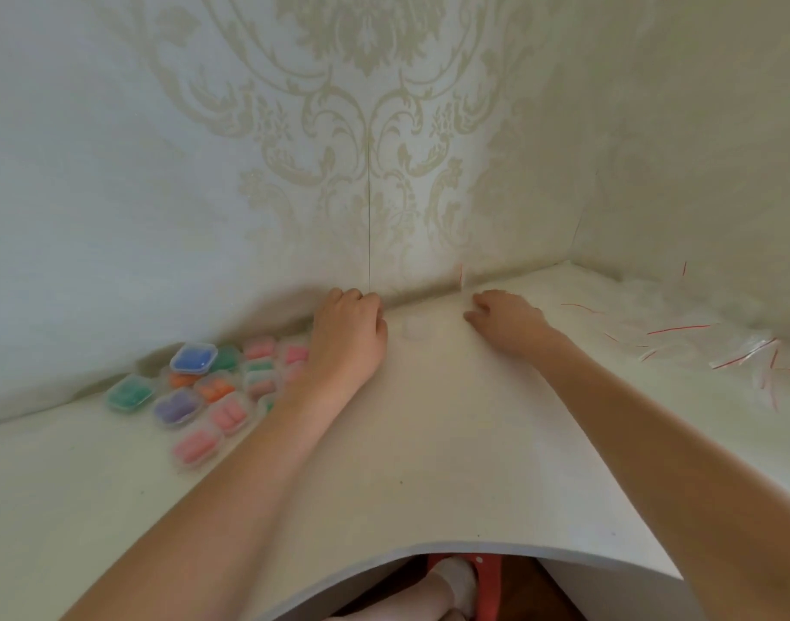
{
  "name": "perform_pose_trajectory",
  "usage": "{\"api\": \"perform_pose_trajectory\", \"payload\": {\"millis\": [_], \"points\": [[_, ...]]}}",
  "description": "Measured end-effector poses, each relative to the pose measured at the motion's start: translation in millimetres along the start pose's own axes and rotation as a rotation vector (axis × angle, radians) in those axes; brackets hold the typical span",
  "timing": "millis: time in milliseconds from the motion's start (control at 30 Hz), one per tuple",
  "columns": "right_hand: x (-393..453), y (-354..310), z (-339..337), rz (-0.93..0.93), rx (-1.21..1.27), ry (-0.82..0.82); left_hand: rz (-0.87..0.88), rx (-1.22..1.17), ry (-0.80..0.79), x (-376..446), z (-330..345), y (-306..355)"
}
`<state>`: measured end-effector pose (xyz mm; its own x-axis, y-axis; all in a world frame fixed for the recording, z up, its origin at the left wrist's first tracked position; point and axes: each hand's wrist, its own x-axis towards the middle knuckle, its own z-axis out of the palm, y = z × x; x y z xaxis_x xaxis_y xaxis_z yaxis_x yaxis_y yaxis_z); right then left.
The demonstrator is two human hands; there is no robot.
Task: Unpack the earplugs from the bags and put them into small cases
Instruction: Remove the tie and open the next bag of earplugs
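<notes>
Cases [191,396]: a cluster of small clear square cases lies at the left by the wall, closed, holding pink, orange, green, purple and blue earplugs; the blue one sits stacked atop others. Bags [715,342]: clear bags with red strips lie heaped at the right. Picture blurred.

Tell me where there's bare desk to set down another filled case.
Free: the white desk between the forearms, up to its curved near edge. Crowded: filled cases beside the left hand; empty bags beyond the right hand.
</notes>
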<state>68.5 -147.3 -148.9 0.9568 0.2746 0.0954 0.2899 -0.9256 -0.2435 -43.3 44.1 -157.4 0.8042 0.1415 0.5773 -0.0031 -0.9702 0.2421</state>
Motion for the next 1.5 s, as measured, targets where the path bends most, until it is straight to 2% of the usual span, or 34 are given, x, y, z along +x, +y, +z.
{"api": "perform_pose_trajectory", "payload": {"millis": [67,133,167,233,300,400,667,833,1067,1133,1200,1300,1433,1500], "points": [[-2.0,1.8,6.6,-0.005,0.069,0.149,-0.002,-0.013,0.004,0.0,1.5,-0.7],[-6.2,4.6,11.1,-0.033,0.154,0.259,-0.046,-0.123,0.021,1.3,1.8,2.1],[-10.1,4.7,11.5,-0.051,0.224,0.291,-0.104,-0.258,0.028,2.7,0.6,5.6],[-20.6,2.1,9.8,-0.110,0.381,0.356,-0.269,-0.676,-0.009,6.6,-4.1,15.5],[-36.0,-5.1,5.6,-0.211,0.453,0.422,-0.423,-1.092,-0.130,7.7,-10.3,27.2],[-59.7,-15.1,1.8,-0.327,0.461,0.431,-0.510,-1.328,-0.272,2.6,-11.1,38.2],[-72.3,-23.4,1.7,-0.507,0.467,0.569,-0.640,-1.441,-0.262,1.1,-5.7,33.5],[-68.9,-26.6,1.4,-0.634,0.374,0.655,-0.567,-1.434,-0.255,0.2,-2.3,26.8],[-74.0,-30.4,-0.8,-0.569,0.260,0.736,-0.612,-1.500,-0.245,-2.6,-5.5,30.2],[-78.5,-37.5,-1.0,-0.598,0.320,0.696,-0.629,-1.491,-0.219,-3.4,-7.0,33.3],[-80.9,-44.1,-0.1,-0.594,0.425,0.567,-0.636,-1.449,-0.213,-3.5,-7.8,36.4],[-81.6,-49.3,3.5,-0.488,0.588,0.381,-0.635,-1.411,-0.212,-3.7,-5.6,37.7],[-81.4,-49.0,0.9,-0.320,0.883,0.286,-0.581,-1.382,-0.220,-3.7,-3.8,34.7],[-81.2,-46.1,-2.5,-0.253,0.955,0.251,-0.551,-1.376,-0.217,-4.5,-3.8,35.5]]}}
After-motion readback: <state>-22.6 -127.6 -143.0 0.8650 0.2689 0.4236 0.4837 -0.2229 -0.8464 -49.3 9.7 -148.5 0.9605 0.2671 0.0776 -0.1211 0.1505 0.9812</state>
